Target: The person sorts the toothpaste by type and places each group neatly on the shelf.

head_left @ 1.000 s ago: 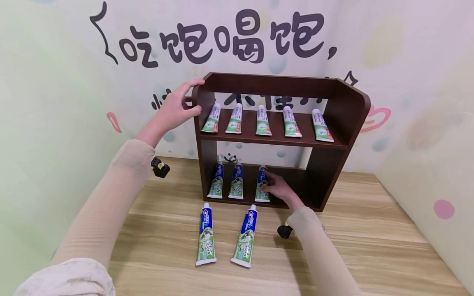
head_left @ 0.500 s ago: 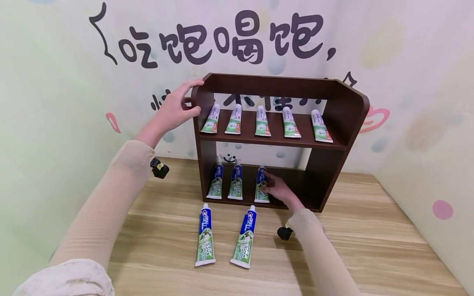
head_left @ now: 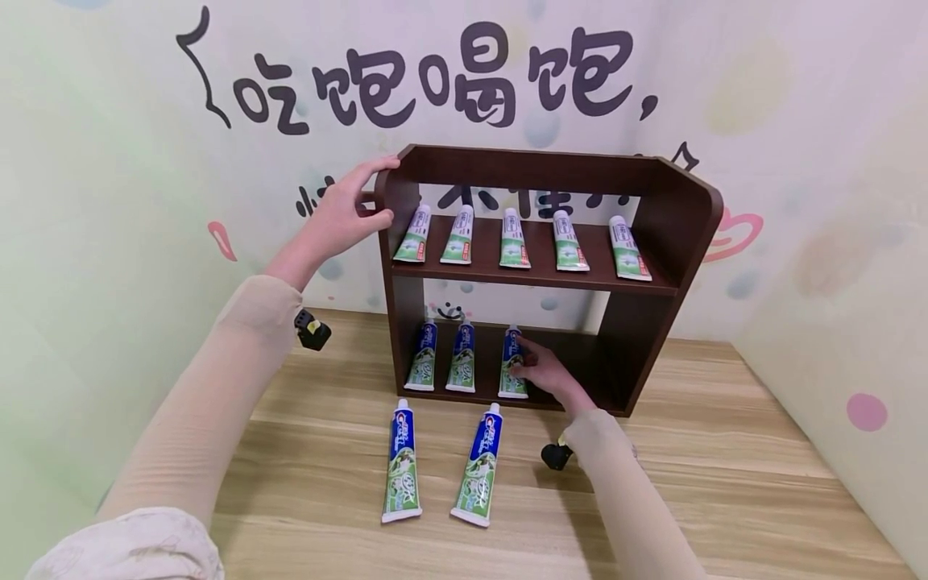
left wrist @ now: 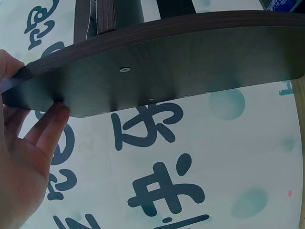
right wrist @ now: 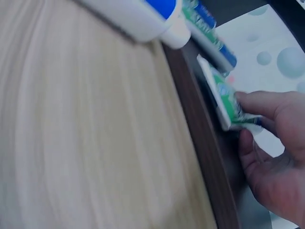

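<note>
My left hand (head_left: 346,211) grips the upper left side panel of a dark brown two-tier shelf (head_left: 536,279); the left wrist view shows fingers and thumb on either face of that panel. On the lower tier, my right hand (head_left: 545,368) pinches a blue and green toothpaste tube (head_left: 511,379), which lies cap toward the back. To its left on the same tier lie two like tubes, a middle tube (head_left: 461,362) and a leftmost tube (head_left: 422,362). On the table in front rest two more, a left tube (head_left: 402,463) and a right tube (head_left: 478,467).
Several white and green toothpaste tubes (head_left: 512,239) lie spaced along the upper tier. The shelf stands on a wood-grain table (head_left: 319,475) before a printed wall (head_left: 290,48). A black device (head_left: 312,330) sits at the left wrist, another black device (head_left: 556,456) at the right.
</note>
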Demonstrator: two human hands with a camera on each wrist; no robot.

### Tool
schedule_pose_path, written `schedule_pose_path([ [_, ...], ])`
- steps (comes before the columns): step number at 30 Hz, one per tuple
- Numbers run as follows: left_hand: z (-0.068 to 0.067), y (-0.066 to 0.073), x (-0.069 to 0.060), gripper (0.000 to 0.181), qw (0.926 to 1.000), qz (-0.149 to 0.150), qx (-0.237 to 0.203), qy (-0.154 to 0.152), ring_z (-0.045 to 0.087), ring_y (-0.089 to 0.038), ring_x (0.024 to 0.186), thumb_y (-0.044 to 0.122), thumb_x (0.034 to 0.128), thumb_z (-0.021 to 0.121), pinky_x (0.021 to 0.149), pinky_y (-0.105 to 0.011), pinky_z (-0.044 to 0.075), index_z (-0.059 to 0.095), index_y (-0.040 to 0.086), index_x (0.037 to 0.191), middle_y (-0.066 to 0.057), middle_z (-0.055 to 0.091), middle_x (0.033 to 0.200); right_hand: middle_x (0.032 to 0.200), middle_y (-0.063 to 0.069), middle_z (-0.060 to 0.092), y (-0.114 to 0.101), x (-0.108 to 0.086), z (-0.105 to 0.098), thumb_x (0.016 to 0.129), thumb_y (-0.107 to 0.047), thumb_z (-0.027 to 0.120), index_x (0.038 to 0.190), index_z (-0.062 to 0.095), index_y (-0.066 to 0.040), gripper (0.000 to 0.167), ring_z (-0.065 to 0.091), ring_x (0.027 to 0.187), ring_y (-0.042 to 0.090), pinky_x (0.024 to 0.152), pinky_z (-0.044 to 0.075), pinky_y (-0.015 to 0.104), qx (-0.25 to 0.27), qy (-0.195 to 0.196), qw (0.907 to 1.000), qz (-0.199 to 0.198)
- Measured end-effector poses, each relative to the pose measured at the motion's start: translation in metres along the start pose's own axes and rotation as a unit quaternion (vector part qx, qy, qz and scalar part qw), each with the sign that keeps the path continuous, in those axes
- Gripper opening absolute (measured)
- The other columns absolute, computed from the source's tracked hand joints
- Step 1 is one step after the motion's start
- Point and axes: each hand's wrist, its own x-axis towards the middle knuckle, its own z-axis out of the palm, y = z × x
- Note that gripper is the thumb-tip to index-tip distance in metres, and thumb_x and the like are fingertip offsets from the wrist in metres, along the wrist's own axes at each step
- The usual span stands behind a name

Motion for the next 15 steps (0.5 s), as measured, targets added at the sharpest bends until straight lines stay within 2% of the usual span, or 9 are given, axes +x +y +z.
schedule_pose_path([
  [3, 0.001, 0.0, -0.001, 0.065, 1.0, 0.0, -0.005, -0.003, 0.06, -0.035, 0.123, 0.009, 0.0924, 0.059, 0.101, -0.049, 0.054, 0.038, 0.025, 0.151, 0.005, 0.032, 0.161, 0.13, 0.027, 0.057, -0.002, 0.0, -0.001, 0.09, -0.016, 0.069, 0.154, 0.034, -0.011, 0.073, 0.058, 0.114, 0.035, 0.1, 0.051, 0.05, -0.007, 0.004, 1.0, 0.004],
  [7, 0.001, 0.0, 0.0, 0.065, 1.0, -0.001, -0.007, -0.003, 0.06, -0.033, 0.122, 0.009, 0.0922, 0.06, 0.1, -0.048, 0.054, 0.038, 0.026, 0.151, 0.006, 0.032, 0.161, 0.133, 0.027, 0.057, -0.007, -0.003, -0.003, 0.09, -0.019, 0.068, 0.153, 0.036, -0.007, 0.072, 0.057, 0.117, 0.036, 0.098, 0.051, 0.049, -0.015, 0.026, 0.9995, -0.009],
  [11, 0.0, 0.001, 0.0, 0.065, 1.0, -0.002, -0.003, -0.001, 0.061, -0.033, 0.121, 0.011, 0.0926, 0.059, 0.098, -0.047, 0.055, 0.038, 0.028, 0.151, 0.008, 0.032, 0.161, 0.134, 0.027, 0.056, -0.018, -0.011, -0.006, 0.091, -0.025, 0.067, 0.151, 0.038, -0.006, 0.069, 0.056, 0.119, 0.037, 0.097, 0.052, 0.05, -0.027, 0.06, 0.9973, -0.032],
  [15, -0.001, 0.001, -0.001, 0.064, 1.0, -0.004, -0.004, -0.002, 0.061, -0.034, 0.122, 0.011, 0.0927, 0.059, 0.098, -0.046, 0.055, 0.038, 0.027, 0.151, 0.007, 0.033, 0.161, 0.132, 0.029, 0.056, -0.026, -0.024, -0.004, 0.091, -0.024, 0.068, 0.149, 0.041, -0.004, 0.067, 0.057, 0.114, 0.038, 0.095, 0.052, 0.052, -0.041, 0.082, 0.9932, -0.073],
])
